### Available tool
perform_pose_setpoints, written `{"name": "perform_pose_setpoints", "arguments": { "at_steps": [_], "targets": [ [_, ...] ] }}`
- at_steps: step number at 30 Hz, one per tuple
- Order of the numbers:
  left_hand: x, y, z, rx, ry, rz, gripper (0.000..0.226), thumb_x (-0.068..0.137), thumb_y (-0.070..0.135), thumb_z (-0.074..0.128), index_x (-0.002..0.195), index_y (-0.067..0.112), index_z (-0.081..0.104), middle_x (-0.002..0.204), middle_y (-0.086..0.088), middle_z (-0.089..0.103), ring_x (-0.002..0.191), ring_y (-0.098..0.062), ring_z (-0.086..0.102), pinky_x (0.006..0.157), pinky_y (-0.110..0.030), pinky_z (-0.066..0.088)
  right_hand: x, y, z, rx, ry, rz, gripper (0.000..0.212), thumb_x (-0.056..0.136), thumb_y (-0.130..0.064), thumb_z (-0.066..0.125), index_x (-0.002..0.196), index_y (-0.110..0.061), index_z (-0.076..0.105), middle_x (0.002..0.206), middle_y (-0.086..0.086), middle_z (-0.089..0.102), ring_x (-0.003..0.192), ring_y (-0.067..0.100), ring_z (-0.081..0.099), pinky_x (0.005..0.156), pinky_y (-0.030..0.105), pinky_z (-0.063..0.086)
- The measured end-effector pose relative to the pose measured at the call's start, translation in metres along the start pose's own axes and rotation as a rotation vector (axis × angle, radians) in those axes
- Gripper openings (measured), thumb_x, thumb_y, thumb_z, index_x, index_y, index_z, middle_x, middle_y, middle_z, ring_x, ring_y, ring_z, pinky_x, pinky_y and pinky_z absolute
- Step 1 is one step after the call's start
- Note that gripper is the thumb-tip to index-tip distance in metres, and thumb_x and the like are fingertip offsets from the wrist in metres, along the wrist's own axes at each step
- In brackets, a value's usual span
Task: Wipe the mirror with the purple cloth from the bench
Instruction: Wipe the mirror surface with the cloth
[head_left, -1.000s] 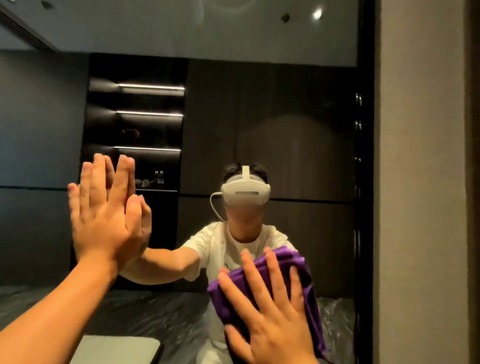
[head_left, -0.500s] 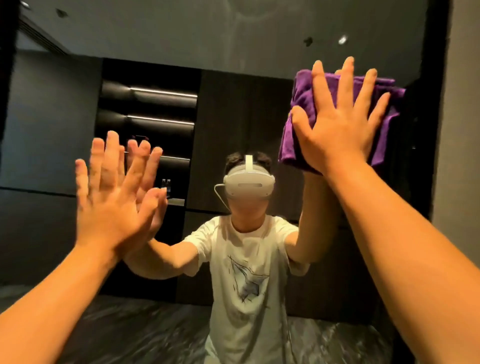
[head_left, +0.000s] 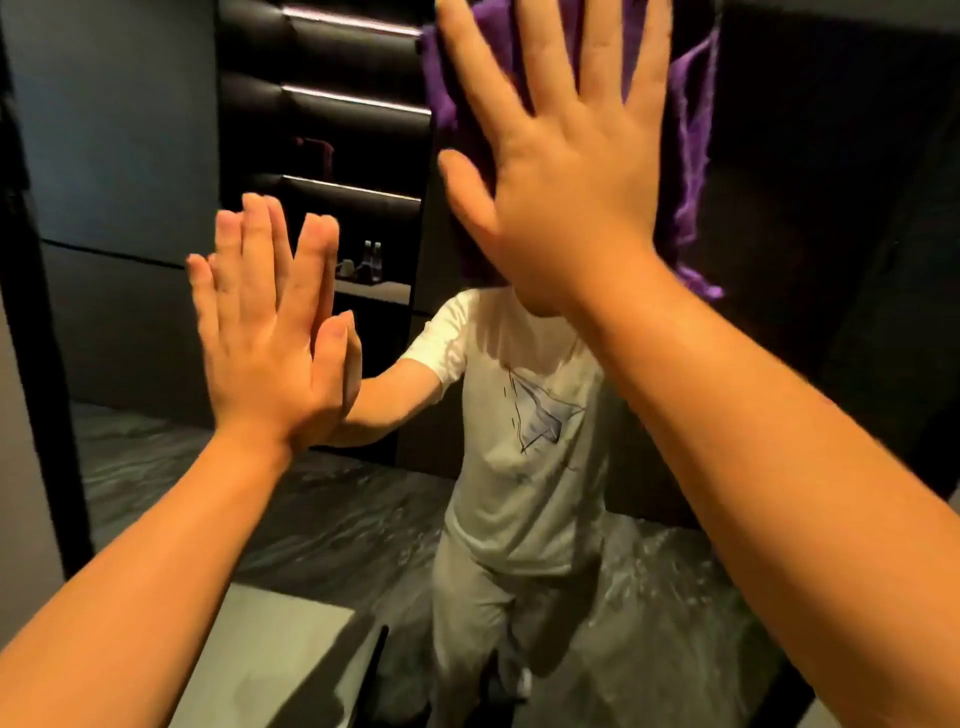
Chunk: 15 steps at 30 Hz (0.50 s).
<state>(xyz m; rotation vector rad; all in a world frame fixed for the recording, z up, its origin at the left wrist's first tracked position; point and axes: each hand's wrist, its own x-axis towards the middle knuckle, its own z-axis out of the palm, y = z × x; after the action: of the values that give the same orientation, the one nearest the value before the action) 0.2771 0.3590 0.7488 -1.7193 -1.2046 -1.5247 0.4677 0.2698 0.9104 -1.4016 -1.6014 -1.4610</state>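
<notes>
A tall mirror (head_left: 130, 312) with a dark frame fills the view. My right hand (head_left: 561, 176) lies flat, fingers spread, and presses the purple cloth (head_left: 685, 140) against the glass at the upper middle. The cloth's top runs out of the frame and a frayed edge hangs down its right side. My left hand (head_left: 270, 332) rests flat on the glass at the left, fingers together, holding nothing. The mirror shows a person in a white T-shirt with both arms raised.
The mirror's dark left frame (head_left: 36, 364) stands beside a pale wall. A grey bench (head_left: 280, 660) shows at the bottom left. Lit shelves (head_left: 353, 104) and a dark marbled floor (head_left: 337, 519) appear in the reflection.
My right hand carried the cloth up from the lower glass to the upper right, then leftward toward the middle. The camera tilted down. My left hand stayed flat on the glass.
</notes>
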Motion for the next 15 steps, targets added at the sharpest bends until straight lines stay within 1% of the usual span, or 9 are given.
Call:
{"name": "perform_pose_setpoints", "arguments": {
  "at_steps": [1, 3, 5, 7, 9, 11, 13, 15],
  "targets": [
    [-0.001, 0.0, -0.001, -0.005, -0.008, 0.001, 0.073, 0.099, 0.043, 0.033, 0.162, 0.027, -0.001, 0.17, -0.025, 0.01, 0.158, -0.041, 0.004, 0.126, -0.055, -0.004, -0.029, -0.019, 0.007, 0.014, -0.029, -0.066, 0.071, 0.093, -0.062, 0.03, 0.158, -0.035, 0.017, 0.166, 0.013, 0.017, 0.151, 0.045, 0.011, 0.12, 0.066, 0.009],
    [0.0, 0.0, -0.001, -0.006, -0.012, -0.004, 0.071, 0.1, 0.044, 0.031, 0.164, 0.022, 0.009, 0.169, -0.028, 0.011, 0.157, -0.044, 0.006, 0.126, -0.055, -0.004, -0.099, -0.057, 0.024, 0.099, -0.117, -0.172, 0.077, 0.092, -0.059, 0.041, 0.159, -0.032, 0.015, 0.167, 0.014, 0.009, 0.152, 0.046, 0.001, 0.12, 0.067, -0.003],
    [0.002, 0.001, -0.002, 0.013, -0.009, 0.002, 0.069, 0.1, 0.041, 0.032, 0.164, 0.018, 0.018, 0.168, -0.03, 0.012, 0.156, -0.048, 0.008, 0.125, -0.055, -0.004, -0.179, -0.09, 0.042, 0.144, -0.256, -0.235, 0.085, 0.088, -0.058, 0.05, 0.159, -0.029, 0.015, 0.167, 0.012, 0.003, 0.151, 0.042, -0.012, 0.117, 0.06, -0.017],
    [0.003, 0.002, -0.003, 0.037, -0.011, 0.003, 0.069, 0.099, 0.037, 0.036, 0.163, 0.015, 0.021, 0.167, -0.033, 0.014, 0.155, -0.05, 0.01, 0.124, -0.056, -0.003, -0.251, -0.112, 0.057, 0.11, -0.377, -0.306, 0.089, 0.083, -0.059, 0.056, 0.158, -0.027, 0.02, 0.166, 0.007, 0.0, 0.151, 0.037, -0.019, 0.117, 0.056, -0.019],
    [0.002, 0.001, -0.006, 0.041, -0.017, 0.017, 0.068, 0.1, 0.036, 0.035, 0.162, 0.014, 0.023, 0.166, -0.034, 0.015, 0.154, -0.052, 0.011, 0.124, -0.056, -0.003, -0.295, -0.12, 0.062, 0.092, -0.433, -0.345, 0.086, 0.083, -0.051, 0.059, 0.158, -0.028, 0.024, 0.167, 0.004, 0.002, 0.153, 0.033, -0.017, 0.118, 0.054, -0.017],
    [0.002, -0.002, -0.008, 0.058, -0.026, 0.04, 0.066, 0.102, 0.039, 0.032, 0.161, 0.012, 0.025, 0.165, -0.035, 0.017, 0.154, -0.053, 0.012, 0.124, -0.055, -0.003, -0.305, -0.115, 0.059, 0.118, -0.429, -0.368, 0.084, 0.082, -0.035, 0.06, 0.157, -0.028, 0.024, 0.167, 0.001, 0.009, 0.154, 0.029, -0.006, 0.12, 0.053, -0.011],
    [-0.001, -0.005, -0.012, 0.077, -0.069, 0.055, 0.065, 0.103, 0.042, 0.031, 0.161, 0.013, 0.025, 0.165, -0.035, 0.017, 0.154, -0.052, 0.013, 0.123, -0.053, -0.004, -0.299, -0.103, 0.054, 0.169, -0.388, -0.381, 0.079, 0.084, -0.02, 0.055, 0.157, -0.028, 0.026, 0.166, -0.001, 0.018, 0.155, 0.025, 0.006, 0.12, 0.048, 0.004],
    [-0.009, -0.01, -0.019, 0.087, -0.14, 0.047, 0.066, 0.104, 0.043, 0.035, 0.162, 0.015, 0.022, 0.166, -0.033, 0.014, 0.155, -0.05, 0.01, 0.124, -0.05, -0.007, -0.292, -0.088, 0.045, 0.189, -0.308, -0.386, 0.065, 0.093, -0.012, 0.043, 0.156, -0.027, 0.031, 0.164, 0.001, 0.028, 0.153, 0.022, 0.021, 0.12, 0.043, 0.021]
  ]
}}
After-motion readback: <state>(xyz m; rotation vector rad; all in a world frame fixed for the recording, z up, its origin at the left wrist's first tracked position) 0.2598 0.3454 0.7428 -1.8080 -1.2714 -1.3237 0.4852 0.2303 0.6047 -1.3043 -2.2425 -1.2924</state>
